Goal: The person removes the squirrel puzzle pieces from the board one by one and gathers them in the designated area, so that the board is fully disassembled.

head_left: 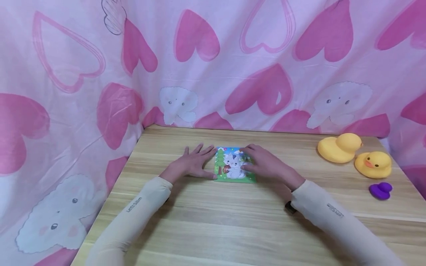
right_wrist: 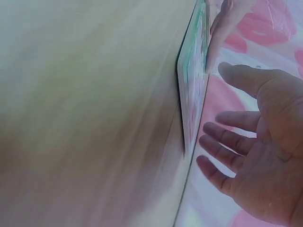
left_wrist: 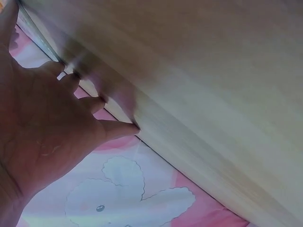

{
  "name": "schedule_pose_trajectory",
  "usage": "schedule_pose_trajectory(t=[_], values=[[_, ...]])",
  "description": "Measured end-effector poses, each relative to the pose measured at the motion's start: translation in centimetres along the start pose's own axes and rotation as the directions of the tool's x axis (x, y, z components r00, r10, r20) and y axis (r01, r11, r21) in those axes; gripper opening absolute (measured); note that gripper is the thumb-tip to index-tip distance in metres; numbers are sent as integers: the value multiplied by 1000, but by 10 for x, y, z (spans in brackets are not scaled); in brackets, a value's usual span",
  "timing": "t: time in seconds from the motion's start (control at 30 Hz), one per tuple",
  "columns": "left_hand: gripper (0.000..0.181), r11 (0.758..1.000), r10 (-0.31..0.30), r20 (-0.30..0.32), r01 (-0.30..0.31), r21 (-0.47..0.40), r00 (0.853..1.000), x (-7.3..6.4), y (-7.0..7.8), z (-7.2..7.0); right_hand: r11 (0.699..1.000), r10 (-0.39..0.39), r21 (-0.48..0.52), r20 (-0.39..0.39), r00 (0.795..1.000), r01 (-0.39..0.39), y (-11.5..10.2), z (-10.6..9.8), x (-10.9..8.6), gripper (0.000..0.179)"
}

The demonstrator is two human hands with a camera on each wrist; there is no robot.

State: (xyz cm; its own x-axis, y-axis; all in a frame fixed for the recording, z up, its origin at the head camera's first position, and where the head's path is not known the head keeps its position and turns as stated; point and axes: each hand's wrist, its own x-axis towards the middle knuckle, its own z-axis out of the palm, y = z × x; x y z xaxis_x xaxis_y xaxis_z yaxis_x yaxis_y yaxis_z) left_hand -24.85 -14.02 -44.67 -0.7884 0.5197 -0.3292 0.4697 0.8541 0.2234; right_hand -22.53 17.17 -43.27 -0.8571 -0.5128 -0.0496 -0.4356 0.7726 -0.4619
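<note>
A thin square picture board (head_left: 234,170), showing a white cartoon animal beside a green tree, lies flat on the wooden table. At its left side my left hand (head_left: 196,163) rests on the table with fingers spread. The left thumb and a fingertip meet the board's left edge. My right hand (head_left: 265,163) hovers over the board's right part and hides some of it. Seen from the right wrist, relaxed, separated fingers (right_wrist: 225,152) stand slightly off the board (right_wrist: 193,75), holding nothing. In the left wrist view, fingertips of the left hand (left_wrist: 47,123) touch the tabletop.
Two yellow rubber ducks, a larger one (head_left: 337,148) and a smaller one (head_left: 374,164), sit at the table's right side. A small purple duck (head_left: 381,191) is in front of them. A pink heart-patterned curtain (head_left: 199,74) hangs along the table's back and left edges.
</note>
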Motion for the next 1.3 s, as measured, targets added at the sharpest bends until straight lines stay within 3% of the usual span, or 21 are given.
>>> schedule_pose_trajectory(t=[0.13, 0.5, 0.9, 1.3], values=[[114, 1000, 1, 8, -1, 3, 1000, 1, 2, -1, 998, -24, 64, 30, 999, 22, -6, 3, 17, 68], [114, 1000, 5, 23, -6, 6, 1000, -1, 6, -4, 999, -16, 38, 38, 999, 14, -17, 18, 54, 58], [114, 1000, 1, 37, 0, -2, 999, -2, 11, -8, 998, 34, -62, 11, 999, -33, -30, 22, 63, 55], [116, 1000, -7, 25, 7, 12, 1000, -1, 5, -6, 989, 126, -83, 20, 992, -124, -46, 19, 71, 55]])
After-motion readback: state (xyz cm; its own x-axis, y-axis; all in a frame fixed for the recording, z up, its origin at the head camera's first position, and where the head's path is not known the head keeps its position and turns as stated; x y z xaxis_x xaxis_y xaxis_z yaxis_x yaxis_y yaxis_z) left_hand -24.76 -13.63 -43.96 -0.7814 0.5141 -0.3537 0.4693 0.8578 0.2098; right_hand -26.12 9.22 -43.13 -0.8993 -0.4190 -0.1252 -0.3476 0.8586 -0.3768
